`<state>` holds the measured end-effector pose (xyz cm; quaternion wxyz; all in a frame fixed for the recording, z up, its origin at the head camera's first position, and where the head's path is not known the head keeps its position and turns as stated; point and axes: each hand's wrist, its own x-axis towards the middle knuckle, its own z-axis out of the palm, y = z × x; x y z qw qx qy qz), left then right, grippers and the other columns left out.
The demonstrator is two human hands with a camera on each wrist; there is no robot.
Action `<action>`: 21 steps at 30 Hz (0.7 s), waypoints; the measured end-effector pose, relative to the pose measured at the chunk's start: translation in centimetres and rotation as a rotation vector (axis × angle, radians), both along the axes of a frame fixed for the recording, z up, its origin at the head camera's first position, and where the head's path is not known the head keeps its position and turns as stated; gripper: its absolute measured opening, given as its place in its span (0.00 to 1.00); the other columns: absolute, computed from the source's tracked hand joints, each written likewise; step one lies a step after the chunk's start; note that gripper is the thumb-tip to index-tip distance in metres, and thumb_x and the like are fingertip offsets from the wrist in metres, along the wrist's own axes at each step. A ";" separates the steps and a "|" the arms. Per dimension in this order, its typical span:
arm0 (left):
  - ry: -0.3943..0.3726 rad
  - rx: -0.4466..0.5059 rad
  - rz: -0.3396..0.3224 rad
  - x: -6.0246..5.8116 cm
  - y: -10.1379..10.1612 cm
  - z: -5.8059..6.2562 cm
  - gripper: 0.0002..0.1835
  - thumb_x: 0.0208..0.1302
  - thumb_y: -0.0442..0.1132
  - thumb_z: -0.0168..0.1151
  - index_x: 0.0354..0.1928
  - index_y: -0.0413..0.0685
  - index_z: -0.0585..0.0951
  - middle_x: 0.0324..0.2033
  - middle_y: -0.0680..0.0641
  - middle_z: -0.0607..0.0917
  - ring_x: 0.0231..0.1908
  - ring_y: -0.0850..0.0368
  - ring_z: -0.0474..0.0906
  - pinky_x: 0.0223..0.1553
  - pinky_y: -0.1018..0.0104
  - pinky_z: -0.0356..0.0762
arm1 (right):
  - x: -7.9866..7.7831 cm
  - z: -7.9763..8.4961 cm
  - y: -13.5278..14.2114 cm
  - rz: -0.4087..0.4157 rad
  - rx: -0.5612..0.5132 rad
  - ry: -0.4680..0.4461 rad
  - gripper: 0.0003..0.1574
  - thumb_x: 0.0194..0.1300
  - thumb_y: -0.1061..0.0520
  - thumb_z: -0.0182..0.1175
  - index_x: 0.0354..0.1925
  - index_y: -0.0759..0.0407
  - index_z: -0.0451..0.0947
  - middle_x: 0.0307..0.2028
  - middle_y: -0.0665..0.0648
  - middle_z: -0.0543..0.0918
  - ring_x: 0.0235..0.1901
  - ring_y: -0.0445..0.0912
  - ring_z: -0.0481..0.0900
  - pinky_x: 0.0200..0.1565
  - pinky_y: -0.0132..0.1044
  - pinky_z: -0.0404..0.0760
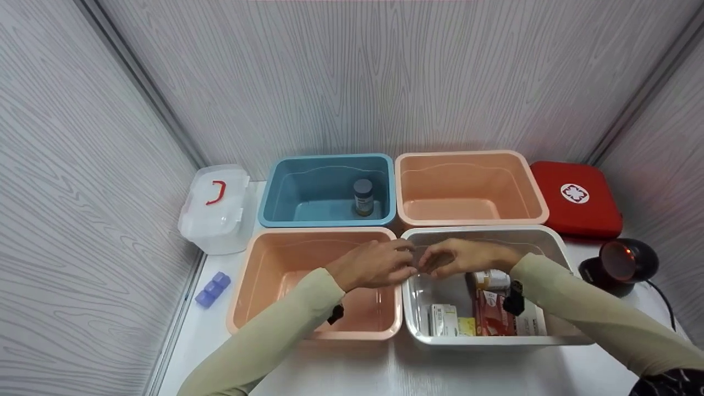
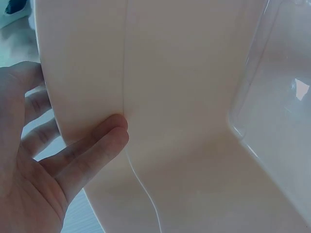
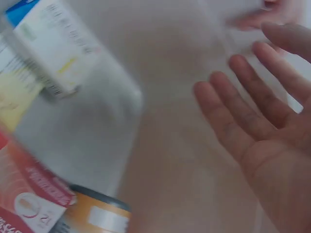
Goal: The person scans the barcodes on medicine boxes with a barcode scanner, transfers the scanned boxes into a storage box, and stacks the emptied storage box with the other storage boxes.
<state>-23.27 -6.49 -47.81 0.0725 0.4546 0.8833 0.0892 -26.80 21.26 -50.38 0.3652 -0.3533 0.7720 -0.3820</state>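
My left hand (image 1: 378,264) is over the right rim of the front peach bin (image 1: 242,286), with nothing in its fingers. In the left wrist view, two straight fingertips (image 2: 116,128) lie against the bin's inner wall, and the other fingers are beyond its edge. My right hand (image 1: 465,257) hovers over the left part of the white bin (image 1: 410,308), its loosely bent fingers holding nothing. Below it in that bin lie a white medicine box (image 1: 443,320), a yellow box (image 1: 467,326), a red packet (image 1: 494,314) and a white-and-orange container (image 1: 491,279).
Behind stand a blue bin (image 1: 327,223) holding a capped bottle (image 1: 363,198) and another peach bin (image 1: 473,222). To the left are a clear case (image 1: 214,212) and a purple pill box (image 1: 213,290); to the right, a red first-aid case (image 1: 577,201) and a black scanner (image 1: 627,261).
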 end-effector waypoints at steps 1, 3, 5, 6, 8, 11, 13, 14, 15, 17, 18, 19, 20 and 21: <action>-0.002 0.001 0.005 0.0 0.0 0.0 0.20 0.86 0.54 0.52 0.63 0.54 0.87 0.73 0.46 0.80 0.52 0.52 0.89 0.56 0.58 0.88 | 0.1 -0.5 -0.3 0.037 0.041 -0.015 0.28 0.75 0.57 0.67 0.69 0.62 0.78 0.66 0.67 0.83 0.67 0.63 0.81 0.69 0.50 0.81; -0.006 0.000 0.011 0.1 0.0 0.0 0.21 0.86 0.54 0.53 0.63 0.53 0.87 0.73 0.46 0.80 0.51 0.52 0.89 0.56 0.59 0.88 | 0.5 -1.3 -0.9 0.105 0.157 -0.040 0.33 0.73 0.55 0.69 0.72 0.60 0.76 0.67 0.66 0.82 0.68 0.63 0.80 0.69 0.54 0.80; -0.018 -0.003 0.020 0.1 0.0 0.1 0.21 0.86 0.54 0.53 0.65 0.53 0.86 0.74 0.47 0.79 0.50 0.52 0.89 0.57 0.59 0.88 | 0.9 -2.0 -1.5 0.153 0.279 -0.058 0.38 0.71 0.51 0.72 0.75 0.53 0.74 0.68 0.62 0.81 0.68 0.60 0.79 0.70 0.56 0.78; -0.026 -0.001 0.022 0.1 0.0 0.1 0.21 0.86 0.54 0.53 0.65 0.53 0.86 0.74 0.47 0.79 0.51 0.53 0.88 0.57 0.58 0.88 | 1.2 -2.3 -1.7 0.178 0.331 -0.062 0.40 0.70 0.49 0.73 0.75 0.50 0.73 0.68 0.59 0.81 0.68 0.57 0.79 0.70 0.56 0.78; -0.034 0.000 0.025 0.2 0.0 0.1 0.21 0.86 0.54 0.53 0.66 0.54 0.86 0.74 0.47 0.79 0.51 0.53 0.88 0.58 0.58 0.87 | 1.6 -2.9 -2.1 0.223 0.408 -0.048 0.43 0.67 0.47 0.76 0.76 0.45 0.72 0.67 0.56 0.81 0.67 0.54 0.79 0.69 0.55 0.78; -0.036 0.001 0.023 0.2 0.0 0.2 0.21 0.86 0.55 0.52 0.64 0.55 0.86 0.74 0.46 0.79 0.51 0.53 0.88 0.57 0.58 0.87 | 2.1 -3.5 -2.6 0.291 0.483 0.009 0.43 0.65 0.45 0.78 0.74 0.41 0.75 0.65 0.51 0.82 0.65 0.49 0.78 0.69 0.50 0.76; -0.029 0.000 0.019 0.2 0.0 0.2 0.20 0.86 0.54 0.52 0.63 0.55 0.86 0.74 0.46 0.79 0.52 0.53 0.88 0.57 0.58 0.87 | 2.3 -3.8 -3.0 0.335 0.520 0.058 0.42 0.64 0.43 0.78 0.73 0.40 0.77 0.63 0.48 0.83 0.63 0.46 0.79 0.68 0.47 0.76; -0.029 -0.002 0.019 0.2 0.0 0.2 0.20 0.86 0.54 0.52 0.63 0.55 0.86 0.74 0.46 0.79 0.54 0.53 0.87 0.58 0.57 0.87 | 2.4 -3.8 -3.1 0.353 0.530 0.079 0.40 0.64 0.43 0.78 0.72 0.40 0.78 0.62 0.47 0.83 0.63 0.45 0.79 0.68 0.46 0.76; -0.025 -0.001 0.016 0.2 0.0 0.2 0.20 0.86 0.54 0.52 0.62 0.55 0.87 0.74 0.46 0.79 0.55 0.53 0.87 0.58 0.57 0.87 | 2.5 -3.9 -3.3 0.364 0.539 0.093 0.39 0.65 0.43 0.78 0.72 0.40 0.79 0.63 0.46 0.83 0.62 0.44 0.79 0.68 0.45 0.76; -0.027 0.001 0.019 0.2 -0.1 0.2 0.20 0.86 0.54 0.52 0.62 0.55 0.87 0.74 0.46 0.79 0.56 0.52 0.87 0.59 0.57 0.87 | 2.5 -3.8 -3.5 0.366 0.551 0.093 0.36 0.65 0.45 0.78 0.69 0.42 0.81 0.60 0.45 0.85 0.56 0.41 0.81 0.62 0.41 0.80; -0.028 0.000 0.019 0.2 -0.1 0.3 0.20 0.86 0.54 0.52 0.62 0.55 0.87 0.74 0.46 0.79 0.56 0.52 0.87 0.59 0.57 0.87 | 2.5 -3.8 -3.6 0.364 0.553 0.093 0.33 0.66 0.45 0.78 0.67 0.43 0.83 0.59 0.45 0.86 0.53 0.40 0.82 0.59 0.39 0.81; -0.031 0.001 0.021 0.2 -0.1 0.3 0.20 0.86 0.54 0.52 0.62 0.55 0.87 0.73 0.46 0.79 0.56 0.52 0.87 0.59 0.57 0.87 | 2.5 -3.7 -3.7 0.361 0.552 0.093 0.30 0.66 0.46 0.78 0.65 0.44 0.84 0.57 0.44 0.87 0.50 0.38 0.82 0.56 0.37 0.82; -0.033 0.003 0.023 0.2 -0.1 0.3 0.20 0.86 0.54 0.53 0.63 0.55 0.87 0.73 0.46 0.79 0.56 0.52 0.87 0.59 0.57 0.87 | 2.5 -3.7 -3.8 0.354 0.553 0.090 0.28 0.66 0.46 0.78 0.63 0.44 0.85 0.55 0.43 0.87 0.47 0.37 0.82 0.52 0.36 0.83; -0.031 0.004 0.022 0.2 -0.1 0.3 0.20 0.86 0.54 0.52 0.63 0.55 0.87 0.73 0.46 0.79 0.56 0.53 0.87 0.58 0.57 0.87 | 2.4 -3.6 -3.8 0.344 0.552 0.086 0.26 0.66 0.47 0.78 0.61 0.44 0.86 0.52 0.41 0.87 0.44 0.36 0.81 0.48 0.34 0.82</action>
